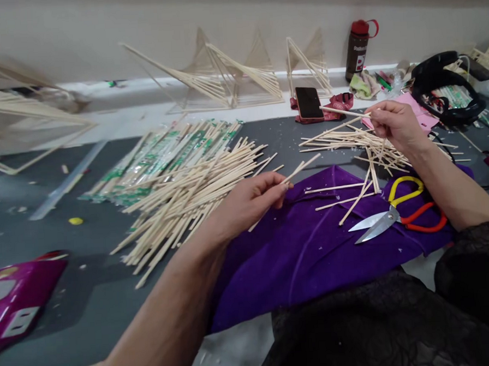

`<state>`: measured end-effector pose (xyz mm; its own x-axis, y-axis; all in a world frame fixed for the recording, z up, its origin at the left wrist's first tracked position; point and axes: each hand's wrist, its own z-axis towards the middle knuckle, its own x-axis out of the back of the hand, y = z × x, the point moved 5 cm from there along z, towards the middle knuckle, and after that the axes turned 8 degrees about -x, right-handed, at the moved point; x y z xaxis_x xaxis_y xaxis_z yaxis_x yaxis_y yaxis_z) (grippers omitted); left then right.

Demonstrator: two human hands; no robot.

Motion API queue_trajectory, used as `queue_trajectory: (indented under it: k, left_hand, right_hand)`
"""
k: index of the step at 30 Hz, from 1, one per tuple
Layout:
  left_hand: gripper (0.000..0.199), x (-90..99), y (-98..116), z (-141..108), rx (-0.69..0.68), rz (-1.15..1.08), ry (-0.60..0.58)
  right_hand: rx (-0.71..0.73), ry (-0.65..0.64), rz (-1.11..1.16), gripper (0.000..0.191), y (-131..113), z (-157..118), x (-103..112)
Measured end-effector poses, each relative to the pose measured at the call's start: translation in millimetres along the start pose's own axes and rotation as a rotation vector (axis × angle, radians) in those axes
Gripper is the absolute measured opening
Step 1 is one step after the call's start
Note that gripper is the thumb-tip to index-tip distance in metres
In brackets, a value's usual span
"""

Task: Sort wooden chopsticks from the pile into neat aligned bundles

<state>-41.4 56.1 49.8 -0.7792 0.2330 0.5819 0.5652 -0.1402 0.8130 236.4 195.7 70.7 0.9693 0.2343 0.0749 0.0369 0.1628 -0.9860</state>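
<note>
My left hand [264, 195] is closed in a pinch around a couple of thin wooden chopsticks [305, 166], whose tips cross beyond the fingers. Farther right, my right hand [395, 123] pinches a single chopstick [341, 111] that points left, above a loose heap of chopsticks [336, 140]. Beside my left hand lies a bigger pile of bare chopsticks [196, 193]. Scissors [389, 219] with one yellow and one red handle rest spread on a purple cloth [297, 256], below my right hand. Several sticks lie across the cloth's upper edge.
Plastic-wrapped chopstick packs [165, 160] lie behind the big pile. Stick frameworks [239, 77] stand along the wall. A phone [309, 102], a bottle [357, 49] and black headphones [445, 93] sit at the back right. A magenta device [25, 298] is at left, near a ruler [68, 181].
</note>
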Motion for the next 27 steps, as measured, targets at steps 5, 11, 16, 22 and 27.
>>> queue_trajectory:
  k: [5,11,16,22,27]
  left_hand:
    - [0.028,17.6,31,17,-0.088,-0.196,0.295]
    - [0.032,-11.4,75,64,-0.339,0.427,0.289]
    - [0.039,-48.2,68,87,-0.281,0.574,0.085]
    - [0.032,-52.8,61,92,-0.268,0.376,0.078]
    - [0.021,-48.5,43,94,0.030,-0.486,0.080]
  right_hand:
    - [0.006,-0.114,-0.119,0.014,-4,-10,-9]
    - [0.058,-0.290,-0.246,0.018,-8,-23,-29]
    - [0.047,-0.240,-0.171,0.019,3,-20,-28]
    - [0.022,-0.084,-0.048,0.025,6,-14,-18]
    - [0.033,0.103,0.114,0.030,3,-3,15]
